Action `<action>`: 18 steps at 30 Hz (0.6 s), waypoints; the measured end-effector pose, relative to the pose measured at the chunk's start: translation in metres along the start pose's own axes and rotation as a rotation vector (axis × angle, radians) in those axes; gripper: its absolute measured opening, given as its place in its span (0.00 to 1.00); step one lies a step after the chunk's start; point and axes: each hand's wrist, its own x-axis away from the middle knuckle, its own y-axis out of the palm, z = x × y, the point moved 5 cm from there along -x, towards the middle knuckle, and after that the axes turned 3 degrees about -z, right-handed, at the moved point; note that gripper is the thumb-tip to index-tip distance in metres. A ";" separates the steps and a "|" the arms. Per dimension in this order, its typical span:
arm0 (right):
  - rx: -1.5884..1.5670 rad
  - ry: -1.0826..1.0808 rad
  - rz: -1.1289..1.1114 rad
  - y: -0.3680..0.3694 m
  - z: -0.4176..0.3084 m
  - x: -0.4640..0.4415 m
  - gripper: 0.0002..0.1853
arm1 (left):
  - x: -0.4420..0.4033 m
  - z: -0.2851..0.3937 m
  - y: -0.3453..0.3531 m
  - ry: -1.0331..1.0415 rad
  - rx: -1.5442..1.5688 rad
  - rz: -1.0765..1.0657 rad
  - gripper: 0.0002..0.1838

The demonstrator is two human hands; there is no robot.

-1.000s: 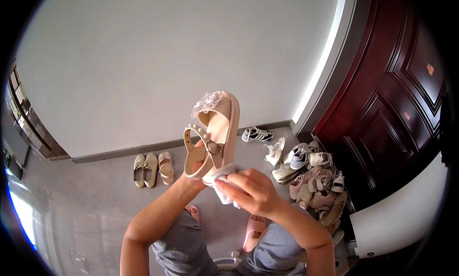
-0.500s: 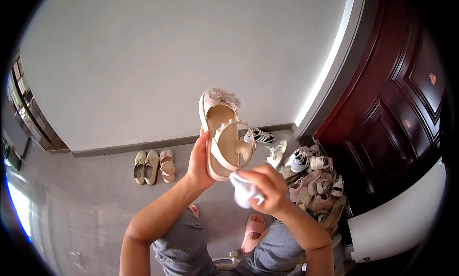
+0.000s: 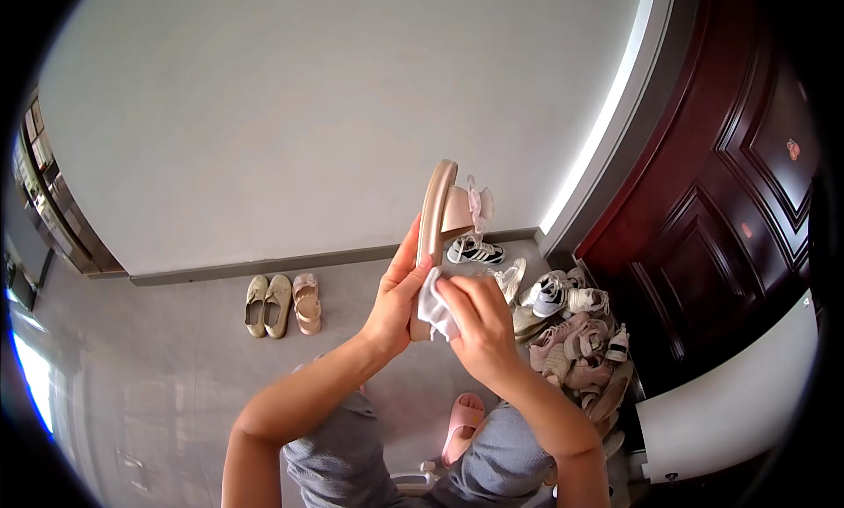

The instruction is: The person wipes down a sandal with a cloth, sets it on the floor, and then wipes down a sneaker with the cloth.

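A pale pink sandal with a bow on its toe strap is held upright in front of me, turned so its side edge faces me. My left hand is closed around its middle and heel part. In my right hand is a bunched white cloth, pressed against the sandal's side near the heel. The cloth and my fingers hide the heel and ankle strap.
On the floor by the wall stand a pair of beige flats and a single pink sandal. A pile of shoes lies beside the dark red door. A black-and-white sneaker sits near the skirting board. Pink slippers are on my feet.
The sandal has turned from showing its insole to showing its side edge, and has shifted right. My right hand has brought the white cloth up against it.
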 end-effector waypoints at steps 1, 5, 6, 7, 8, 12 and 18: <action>0.030 -0.046 -0.003 0.001 -0.003 0.000 0.29 | 0.000 0.001 0.000 -0.001 0.001 0.000 0.32; 0.040 -0.197 -0.012 0.006 -0.022 0.004 0.23 | 0.001 0.005 -0.003 -0.015 0.126 -0.045 0.32; -0.044 -0.214 -0.083 0.008 -0.026 0.006 0.22 | 0.001 0.007 -0.002 -0.029 0.102 -0.038 0.32; -0.127 -0.230 -0.153 0.010 -0.028 0.007 0.21 | 0.001 0.008 -0.002 -0.043 0.078 -0.032 0.32; -0.108 -0.272 -0.117 0.009 -0.028 0.008 0.21 | 0.001 0.008 -0.002 -0.041 0.088 -0.026 0.32; -0.002 -0.133 0.017 -0.003 -0.009 0.000 0.23 | -0.001 0.002 -0.009 -0.053 0.078 -0.006 0.32; -0.195 -0.213 -0.112 0.013 -0.021 0.010 0.19 | -0.006 0.005 -0.015 -0.017 0.091 -0.029 0.31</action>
